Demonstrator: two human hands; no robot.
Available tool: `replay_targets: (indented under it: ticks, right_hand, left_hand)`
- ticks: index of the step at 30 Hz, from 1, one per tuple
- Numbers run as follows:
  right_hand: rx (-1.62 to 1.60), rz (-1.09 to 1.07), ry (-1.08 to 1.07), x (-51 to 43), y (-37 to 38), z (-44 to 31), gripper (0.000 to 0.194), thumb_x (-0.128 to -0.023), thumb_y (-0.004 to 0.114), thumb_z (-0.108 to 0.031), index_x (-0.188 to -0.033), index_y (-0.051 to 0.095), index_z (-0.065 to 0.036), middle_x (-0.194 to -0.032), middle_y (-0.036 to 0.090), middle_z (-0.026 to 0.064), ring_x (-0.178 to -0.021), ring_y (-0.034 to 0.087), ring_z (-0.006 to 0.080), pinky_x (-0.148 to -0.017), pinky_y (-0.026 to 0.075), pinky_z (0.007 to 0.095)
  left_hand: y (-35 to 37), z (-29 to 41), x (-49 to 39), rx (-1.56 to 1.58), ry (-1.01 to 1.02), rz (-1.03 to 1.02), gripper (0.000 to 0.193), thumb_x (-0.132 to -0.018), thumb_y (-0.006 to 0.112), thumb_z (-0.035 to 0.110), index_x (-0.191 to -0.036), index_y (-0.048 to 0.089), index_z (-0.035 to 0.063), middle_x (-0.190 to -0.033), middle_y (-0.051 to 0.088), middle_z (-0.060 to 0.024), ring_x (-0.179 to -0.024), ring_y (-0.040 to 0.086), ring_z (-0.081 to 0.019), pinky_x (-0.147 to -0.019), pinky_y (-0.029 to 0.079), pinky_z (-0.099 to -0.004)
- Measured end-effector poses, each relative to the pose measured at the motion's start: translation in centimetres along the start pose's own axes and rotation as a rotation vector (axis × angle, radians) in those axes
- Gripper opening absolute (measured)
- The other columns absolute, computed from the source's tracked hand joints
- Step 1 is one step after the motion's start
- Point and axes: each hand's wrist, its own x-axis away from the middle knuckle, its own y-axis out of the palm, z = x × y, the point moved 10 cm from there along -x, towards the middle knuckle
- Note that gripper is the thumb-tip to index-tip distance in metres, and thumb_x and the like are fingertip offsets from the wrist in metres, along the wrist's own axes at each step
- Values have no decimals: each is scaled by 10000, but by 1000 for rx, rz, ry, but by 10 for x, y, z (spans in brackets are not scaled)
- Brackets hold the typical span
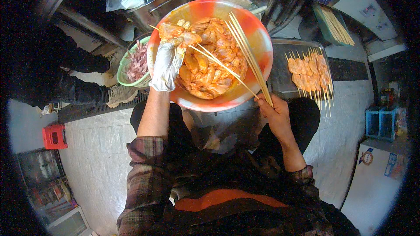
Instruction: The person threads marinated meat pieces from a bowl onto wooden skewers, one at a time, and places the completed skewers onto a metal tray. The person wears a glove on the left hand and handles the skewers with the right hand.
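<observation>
In a white glove, my left hand [167, 62] grips marinated chicken wing pieces [172, 32] above the left side of a large orange-and-white basin [261, 46]. Two thin bamboo skewers [223, 65] run from that meat down to my bare right hand [275, 111]; one pointed tip shows beyond the meat. The right fingers also hold a bundle of bamboo skewers [251, 59], fanned over the basin's right side. More marinated chicken wings [210, 68] fill the bottom of the basin, partly hidden by the glove and skewers.
A metal tray [279, 68] with several loaded skewers [308, 72] lies to the right. A green basket of raw meat [137, 62] stands left, near another person's shoe [121, 95]. Spare skewers fill a green container [334, 26]. A red stool [54, 136] stands far left.
</observation>
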Motion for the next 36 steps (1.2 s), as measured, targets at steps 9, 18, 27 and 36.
replay_targets:
  ticks: [9,18,27,36]
  right_hand:
    - [-32,16,19,-2,2,-3,145,-899,566,-141,-939,636,-21,-630,450,-69,-551,385,24,-491,302,185]
    - [59,5,45,-2,-4,2,198,-894,559,-158,-999,654,-20,-861,674,57,-768,588,124,-713,469,273]
    - [76,12,5,-1,-3,0,166,-892,575,-145,-958,653,-14,-720,547,-24,-634,465,59,-572,370,220]
    - [10,30,-11,-2,4,-6,149,-894,580,-134,-936,647,-9,-652,475,-64,-579,405,31,-514,327,192]
  left_hand:
    - [-14,6,-9,-93,62,-26,551,-778,429,-143,-1315,385,-25,-1298,473,-205,-1172,507,-322,-982,465,-448]
    - [-8,12,-13,-142,151,-60,475,-827,441,-118,-1288,402,-12,-1193,551,-205,-1019,609,-279,-805,570,-348]
    - [2,13,-9,-227,177,-124,540,-799,435,-128,-1322,357,-17,-1253,512,-204,-1109,558,-285,-904,517,-380]
    - [33,3,9,-343,87,-166,539,-820,461,-64,-1338,324,-6,-1307,467,-164,-1170,512,-284,-965,474,-376]
